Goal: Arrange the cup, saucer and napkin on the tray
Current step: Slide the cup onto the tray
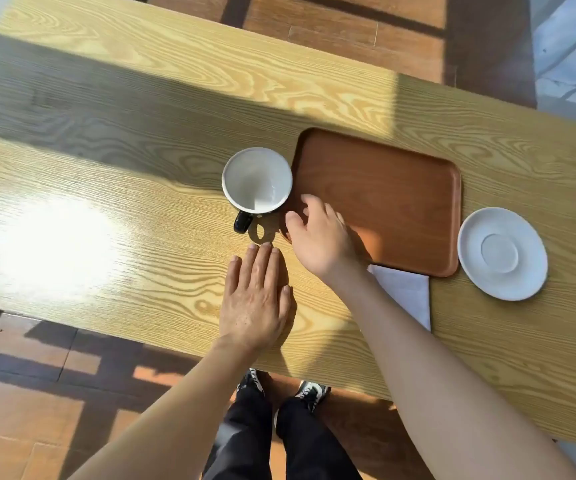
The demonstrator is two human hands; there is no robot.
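1. Illumination: strong, direct sunlight. The table (pixel 141 237) is brightly lit overall.
2. Glare: a blown-out white patch sits on the table's left side, washing out the wood grain there.
3. Shadows: a broad, hard-edged dark band crosses the table diagonally. The cup (pixel 257 181) casts a sharp shadow toward the near edge.
4. Distortion: wide-angle curvature bends the table edges.
5. Blur: the right hand (pixel 317 237) shows slight softness at its fingers.
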